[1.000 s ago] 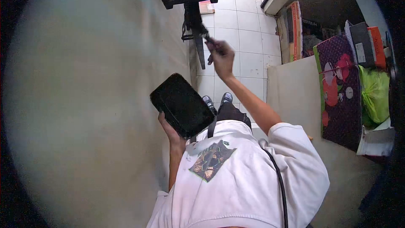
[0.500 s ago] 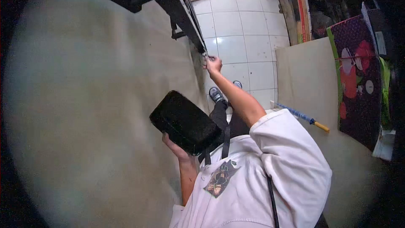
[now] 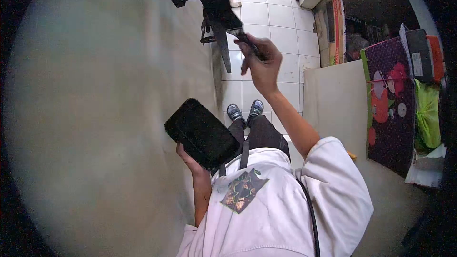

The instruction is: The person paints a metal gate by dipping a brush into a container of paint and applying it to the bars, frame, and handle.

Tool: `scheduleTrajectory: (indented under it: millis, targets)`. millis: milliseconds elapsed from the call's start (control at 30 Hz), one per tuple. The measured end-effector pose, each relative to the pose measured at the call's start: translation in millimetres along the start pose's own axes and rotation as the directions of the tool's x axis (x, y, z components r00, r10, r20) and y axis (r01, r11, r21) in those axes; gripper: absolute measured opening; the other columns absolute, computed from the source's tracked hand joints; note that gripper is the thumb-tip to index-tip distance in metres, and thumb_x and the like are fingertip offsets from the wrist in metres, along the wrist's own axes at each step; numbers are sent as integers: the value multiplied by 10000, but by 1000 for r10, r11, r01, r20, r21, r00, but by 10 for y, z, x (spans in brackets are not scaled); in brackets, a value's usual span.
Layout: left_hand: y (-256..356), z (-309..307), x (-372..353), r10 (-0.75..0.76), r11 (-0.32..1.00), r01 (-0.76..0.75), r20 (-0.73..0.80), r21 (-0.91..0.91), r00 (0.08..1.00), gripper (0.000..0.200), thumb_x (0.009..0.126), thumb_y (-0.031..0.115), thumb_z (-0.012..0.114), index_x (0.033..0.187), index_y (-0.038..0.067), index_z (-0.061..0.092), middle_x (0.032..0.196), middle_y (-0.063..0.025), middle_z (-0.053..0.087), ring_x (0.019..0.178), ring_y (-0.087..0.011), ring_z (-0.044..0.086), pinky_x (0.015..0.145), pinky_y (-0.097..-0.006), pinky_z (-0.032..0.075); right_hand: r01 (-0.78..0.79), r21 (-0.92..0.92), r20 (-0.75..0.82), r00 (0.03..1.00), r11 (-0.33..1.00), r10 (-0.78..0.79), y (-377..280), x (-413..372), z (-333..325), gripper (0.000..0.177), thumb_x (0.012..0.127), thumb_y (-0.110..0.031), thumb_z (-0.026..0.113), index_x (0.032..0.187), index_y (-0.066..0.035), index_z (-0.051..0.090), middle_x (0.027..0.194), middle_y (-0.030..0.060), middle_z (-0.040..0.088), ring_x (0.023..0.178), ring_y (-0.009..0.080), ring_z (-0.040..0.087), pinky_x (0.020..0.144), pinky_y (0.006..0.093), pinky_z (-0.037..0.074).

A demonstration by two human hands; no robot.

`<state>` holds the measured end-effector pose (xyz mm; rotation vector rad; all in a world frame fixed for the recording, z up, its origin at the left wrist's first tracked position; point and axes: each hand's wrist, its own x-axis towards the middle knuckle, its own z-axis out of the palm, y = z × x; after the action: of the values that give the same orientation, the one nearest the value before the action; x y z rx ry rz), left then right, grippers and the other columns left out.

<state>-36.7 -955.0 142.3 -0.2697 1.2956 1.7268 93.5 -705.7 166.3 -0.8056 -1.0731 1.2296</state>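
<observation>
My left hand [image 3: 188, 159] is wrapped around the lower left side of a black rectangular tray [image 3: 202, 133], held tilted in front of my waist. The tray's inside is too dark to make out. Higher up, my right hand [image 3: 263, 64] grips the dark handle of a paintbrush [image 3: 251, 45]. A pale metal band shows at the brush's far end, and its dark bristles overlap a black frame [image 3: 223, 50] that juts in from the top. Fingers of the right hand are partly spread around the handle.
A beige wall [image 3: 95, 114] runs along my left. White floor tiles [image 3: 285, 43] stretch ahead past my shoes [image 3: 255, 108]. To the right are a cardboard box [image 3: 329, 33], a purple patterned panel [image 3: 388, 100] and a green plastic bag [image 3: 428, 114].
My right hand has risen away from the lower part of the black frame and come closer to the camera with the brush. The view has shifted slightly; the left hand still holds the tray.
</observation>
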Motion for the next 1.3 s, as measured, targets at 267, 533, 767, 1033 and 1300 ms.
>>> scheduleTrajectory:
  millis: [267,533,767,1033,1300]
  targets:
    - [79,304,-248,88,985,-79,-54,151,995,635,854,556,439,1309,113,443,1286,-91,483,1156,-290,482,966,-438,408,-333,-471,-97,940,817,327,1579,-468,-786,198,829,-136,688,959,6,647,633,55,599,429,85,529,367,257,423]
    - [-153,335,-376,84,991,-59,-211,120,974,636,859,558,431,1301,101,448,1318,-79,469,1187,-279,461,991,-433,387,-762,-476,-523,647,439,555,2136,-1484,-2720,233,787,-87,685,995,0,628,727,141,664,513,195,647,440,323,544]
    - [-381,318,-310,166,980,-136,-221,145,961,591,878,538,404,1293,121,456,1291,-78,482,1173,-272,471,987,-422,389,-854,-295,-617,514,429,597,1975,-1767,-3855,267,820,-71,669,1042,34,565,800,132,664,539,168,610,453,294,539]
    - [-349,488,18,196,966,-172,-113,192,974,625,857,541,432,1323,125,426,1311,-83,461,1172,-281,466,970,-436,398,-866,-163,-662,451,472,598,1905,-1737,-3936,308,818,-85,678,1079,25,559,827,126,668,537,161,607,453,276,539]
    - [-437,520,377,103,962,-73,-99,263,990,653,857,565,420,1340,125,414,1342,-89,433,1194,-292,449,982,-454,385,-825,-198,-619,524,529,585,1812,-1707,-3674,287,867,-150,637,1098,7,572,841,86,681,514,94,545,448,235,494]
